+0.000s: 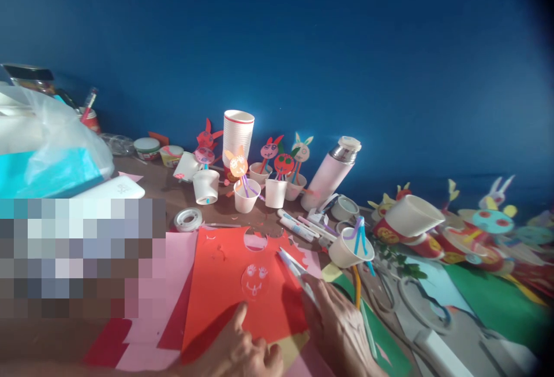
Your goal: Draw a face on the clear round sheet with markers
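Observation:
A red sheet of paper [216,284] lies over pink paper [175,273], with a smiling face [255,282] drawn on it in white inside a round outline. Just below the face, my left hand [246,345] rests with its index finger stretched out and its other fingers curled, holding nothing. My right hand [335,325], at the sheet's right side, grips what look like scissors [296,270]; pale blades point forward and left over the sheet, and any handle loops are hidden. The sheet's far edge has a round cut-out [255,240] and ragged cuts.
White paper cups [274,193] hold paper animal heads [238,165] on coloured stems. Behind stand stacked cups [239,134] and a pink flask [331,172]. Markers [298,227] and a tape roll [188,219] lie beyond the sheet. More crafted cups [467,232] crowd the right.

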Demonstrator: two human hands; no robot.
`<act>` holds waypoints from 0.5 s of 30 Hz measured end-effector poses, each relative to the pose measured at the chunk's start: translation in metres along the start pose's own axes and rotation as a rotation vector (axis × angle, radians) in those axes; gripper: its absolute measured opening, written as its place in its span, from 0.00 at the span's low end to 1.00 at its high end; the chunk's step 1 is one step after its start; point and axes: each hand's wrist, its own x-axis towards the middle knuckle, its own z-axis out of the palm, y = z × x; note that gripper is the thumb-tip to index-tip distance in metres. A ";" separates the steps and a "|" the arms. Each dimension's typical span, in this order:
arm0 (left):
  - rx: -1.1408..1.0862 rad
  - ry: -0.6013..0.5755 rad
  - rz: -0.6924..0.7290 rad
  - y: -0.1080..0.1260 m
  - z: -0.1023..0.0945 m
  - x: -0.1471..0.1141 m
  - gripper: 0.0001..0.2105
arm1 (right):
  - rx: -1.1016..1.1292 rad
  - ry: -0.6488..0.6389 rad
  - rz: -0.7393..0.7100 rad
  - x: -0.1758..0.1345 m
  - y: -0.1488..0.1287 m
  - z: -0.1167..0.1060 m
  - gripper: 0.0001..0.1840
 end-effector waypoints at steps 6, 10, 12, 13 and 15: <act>0.093 0.222 -0.085 0.009 0.054 -0.014 0.06 | -0.028 -0.014 -0.004 0.000 -0.006 0.000 0.14; 0.004 0.245 -0.078 0.009 0.050 -0.013 0.09 | -0.007 -0.001 0.011 -0.001 -0.008 0.003 0.17; -0.029 0.050 -0.070 0.004 0.032 -0.010 0.12 | -0.013 0.011 0.019 -0.002 -0.009 0.005 0.18; -0.028 -0.013 -0.059 0.002 0.025 -0.009 0.14 | -0.018 0.015 0.027 -0.002 -0.009 0.006 0.17; -0.037 -0.053 -0.051 0.000 0.015 -0.009 0.13 | -0.022 0.014 0.044 -0.003 -0.008 0.008 0.17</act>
